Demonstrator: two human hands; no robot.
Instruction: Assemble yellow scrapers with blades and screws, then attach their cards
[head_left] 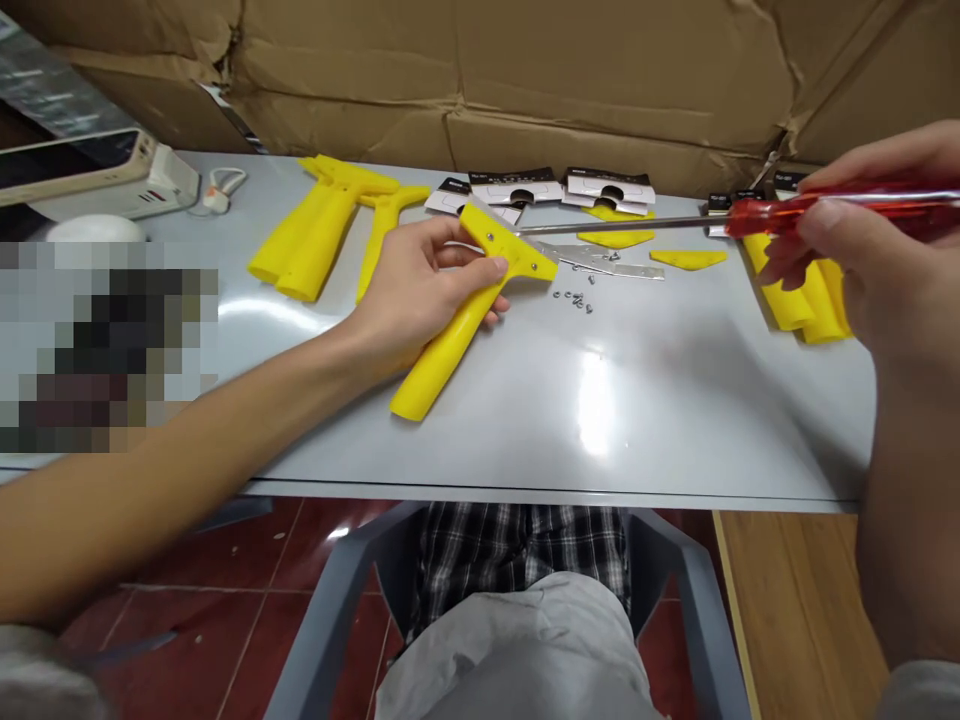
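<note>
My left hand point(420, 280) is closed around a yellow plastic scraper point(454, 345), its handle slanting down to the left. Two small screws show in the scraper's wide head. In my right hand point(862, 235) is a screwdriver point(765, 215) with a clear red handle, held level. Its shaft points left, and the tip appears near the scraper's head; whether it touches cannot be told. Just right of the head lie thin metal blades point(600, 262) and several loose small screws point(577, 298). Yellow head pieces point(688, 260) rest behind and beside them.
More yellow handles point(311, 235) lie at the back left, others point(795, 295) at the right. Black-and-white cards point(517, 185) sit along the cardboard point(487, 90) behind the table point(675, 420). A phone point(75, 160) leans on a white device at the left.
</note>
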